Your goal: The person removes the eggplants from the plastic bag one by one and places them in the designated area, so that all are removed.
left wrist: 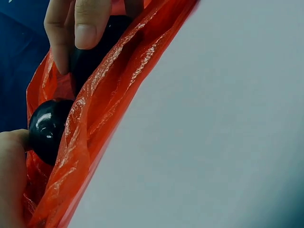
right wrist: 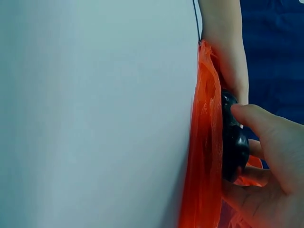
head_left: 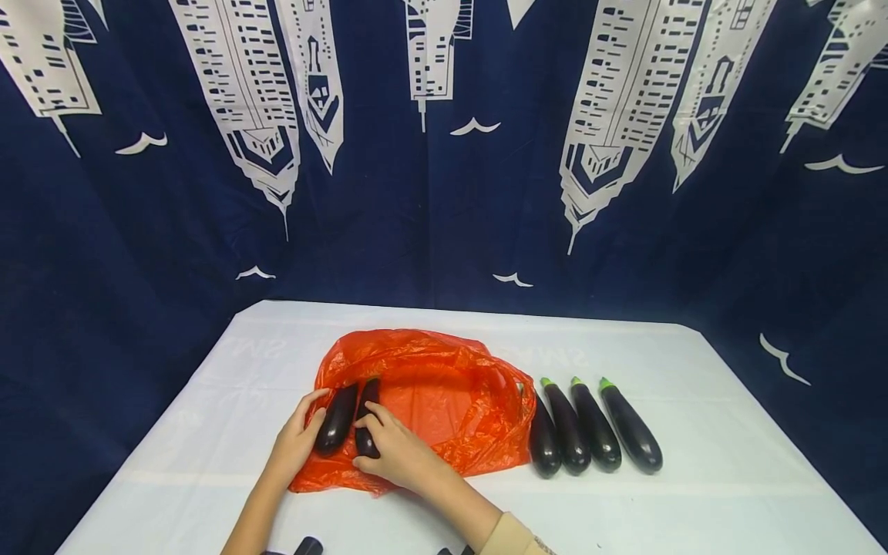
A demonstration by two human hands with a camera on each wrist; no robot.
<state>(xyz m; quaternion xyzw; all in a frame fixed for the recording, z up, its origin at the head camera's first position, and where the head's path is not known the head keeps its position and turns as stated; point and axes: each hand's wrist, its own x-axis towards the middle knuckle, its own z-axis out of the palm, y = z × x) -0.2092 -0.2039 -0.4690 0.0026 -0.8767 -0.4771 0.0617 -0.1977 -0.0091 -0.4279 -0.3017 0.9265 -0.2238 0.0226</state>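
Backdrop cloth: dark blue with pale printed buildings (head_left: 444,216), hung behind the bag.
Desk: white-covered (head_left: 701,439), spread under and around the bag.
Bag: thin red plastic (head_left: 492,451), laid with its mouth spread. Judged very light, limp and easily creased or torn; best taken by the gathered rim, with broad contact, not by fingertips dug in.
Eggplant row: four, dark and glossy (head_left: 573,432), laid side by side just right of the bag; upper part of the nearest one covered by the bag's right edge. Judged firm, fairly weighty, heavier at the blunt end.
Left hand: placed at the bag's left side (head_left: 303,432), thumb and fingers loosely parted, rested against the left eggplant; not closed round it.
Right hand: reached over the bag's near edge (head_left: 390,445); right eggplant held between thumb and fingers, grip narrow.
Left eggplant: in the bag's left part (head_left: 337,422), blunt end toward the person.
Right eggplant: in the bag, just beside the left one (head_left: 366,442). Skin judged smooth and slippery, prone to roll and bruise; hold advised round the thick body, palm behind.
Stem caps: green, on the row right of the bag (head_left: 546,381). Judged a poor sole hold, the weight being left to swing.
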